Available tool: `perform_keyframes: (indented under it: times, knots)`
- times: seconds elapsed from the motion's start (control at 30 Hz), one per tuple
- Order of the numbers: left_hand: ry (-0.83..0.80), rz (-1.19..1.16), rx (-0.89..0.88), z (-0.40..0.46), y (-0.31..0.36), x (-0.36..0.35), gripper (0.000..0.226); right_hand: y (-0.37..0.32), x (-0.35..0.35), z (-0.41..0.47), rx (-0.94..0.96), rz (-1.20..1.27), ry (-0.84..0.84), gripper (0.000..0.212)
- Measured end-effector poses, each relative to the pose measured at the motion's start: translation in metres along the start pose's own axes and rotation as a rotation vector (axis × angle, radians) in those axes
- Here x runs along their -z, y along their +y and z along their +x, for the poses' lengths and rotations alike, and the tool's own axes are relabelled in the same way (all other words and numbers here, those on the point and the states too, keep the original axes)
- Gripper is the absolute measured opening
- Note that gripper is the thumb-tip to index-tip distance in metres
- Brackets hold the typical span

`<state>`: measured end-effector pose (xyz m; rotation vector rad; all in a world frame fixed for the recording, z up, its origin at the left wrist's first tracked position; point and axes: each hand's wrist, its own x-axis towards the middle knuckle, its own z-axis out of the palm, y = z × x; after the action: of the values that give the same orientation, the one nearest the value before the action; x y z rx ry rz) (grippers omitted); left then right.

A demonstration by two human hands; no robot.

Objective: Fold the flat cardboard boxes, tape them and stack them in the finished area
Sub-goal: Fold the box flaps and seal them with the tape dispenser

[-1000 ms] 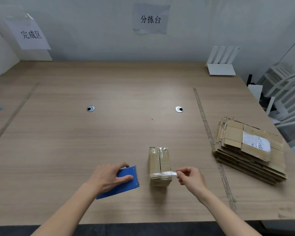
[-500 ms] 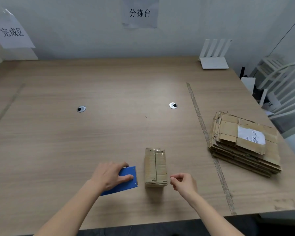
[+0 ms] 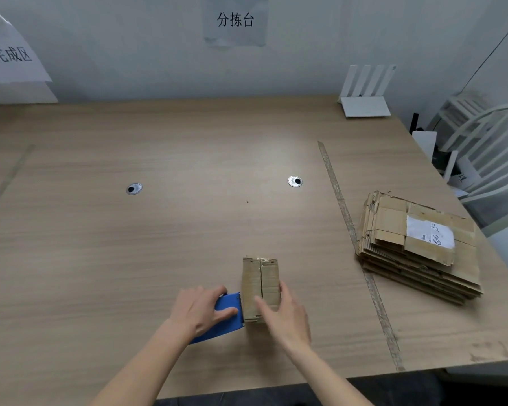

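Note:
A small folded cardboard box (image 3: 261,281) stands near the table's front edge, its top flaps meeting along a middle seam. My left hand (image 3: 201,310) grips a blue tape dispenser (image 3: 228,316) whose edge touches the box's left side. My right hand (image 3: 282,316) lies on the box's near right part, fingers straight on the top and thumb along its right side. A stack of flat cardboard boxes (image 3: 417,247) with a white label lies at the right.
The wooden table (image 3: 159,230) has two round cable holes (image 3: 134,189) and a tape line (image 3: 352,230) marking off the right strip. A sign (image 3: 12,54) hangs on the wall at the far left. A white router (image 3: 365,95) stands at the back right; white chairs (image 3: 487,148) stand beyond the right edge.
My right hand let go of the tape strip and moved onto the box. My left hand slid the dispenser right against the box's side.

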<state>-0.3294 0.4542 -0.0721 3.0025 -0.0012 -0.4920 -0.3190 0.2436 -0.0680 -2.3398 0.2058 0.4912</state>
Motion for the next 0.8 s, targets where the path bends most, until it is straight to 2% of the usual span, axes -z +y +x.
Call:
perform_keyframes:
  times: [0.07, 0.1, 0.2, 0.37, 0.5, 0.7, 0.8]
  knots:
    - [0.000, 0.010, -0.001, 0.001, 0.003, -0.002, 0.058, -0.011, -0.012, -0.004, 0.007, -0.129, -0.075, 0.117]
    - [0.004, 0.014, 0.001, 0.001, 0.003, -0.002, 0.058, -0.013, -0.015, -0.003, 0.008, -0.187, -0.081, 0.122]
    - [0.018, 0.017, 0.017, 0.002, 0.004, -0.003, 0.056, -0.018, -0.018, 0.001, 0.006, -0.262, -0.071, 0.124]
    - [0.045, 0.158, 0.047, 0.004, 0.012, -0.008, 0.046, -0.029, -0.020, 0.000, -0.015, -0.309, -0.064, 0.124]
    - [0.105, 0.083, 0.094, 0.003, 0.000, -0.010, 0.046, -0.022, -0.020, 0.000, 0.025, -0.352, -0.076, 0.122]
    - [0.110, 0.014, 0.204, -0.008, -0.025, -0.035, 0.058, -0.015, -0.006, 0.016, 0.144, -0.439, -0.093, 0.118]
    - [0.092, 0.029, 0.242, -0.016, -0.036, -0.046, 0.063, -0.002, 0.016, 0.033, 0.237, -0.502, -0.159, 0.120]
